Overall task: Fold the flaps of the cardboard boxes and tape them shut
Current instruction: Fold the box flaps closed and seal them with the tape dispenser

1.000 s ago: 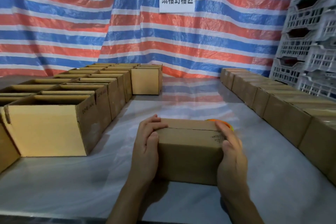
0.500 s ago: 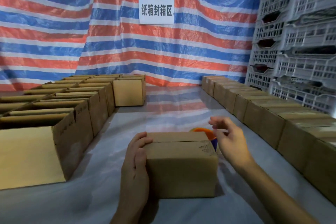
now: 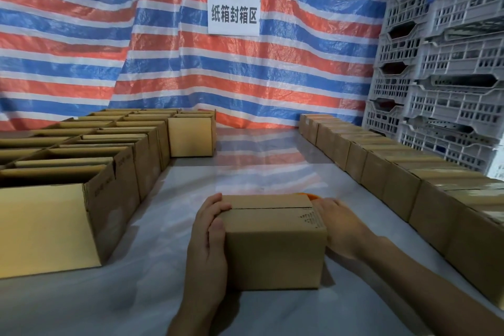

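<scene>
"Brown cardboard box (image 3: 272, 243), a small one, with its two top flaps folded flat and the seam between them bare of tape: at which step is the person?"

"By the look, the folding is done for this box and the taping is not yet begun. The left hand (image 3: 207, 243) lies at the nine o'clock side of the box, palm on the wall and fingers curled over the top edge, so it holds the flaps down."

"And the right hand (image 3: 341, 229)?"

"It lies at the three o'clock side, touching the wall and stretched toward the far corner. Its fingertips are hidden behind the box, so one cannot tell if it grasps anything. At about one o'clock of the box, just behind it, a sliver of an orange object (image 3: 306, 194) shows; probably this is the tape roll."

"So what does the next move call for?"

"It seems to call for bringing the tape over the seam with the left hand pressing the flaps; if released, they may spring up."

"Where does the box stand?"

"On the white-covered table (image 3: 152, 303), at six o'clock of the view, between open-topped cardboard boxes (image 3: 68, 215) at nine o'clock and a row of closed cardboard boxes (image 3: 395, 172) at three o'clock."
</scene>
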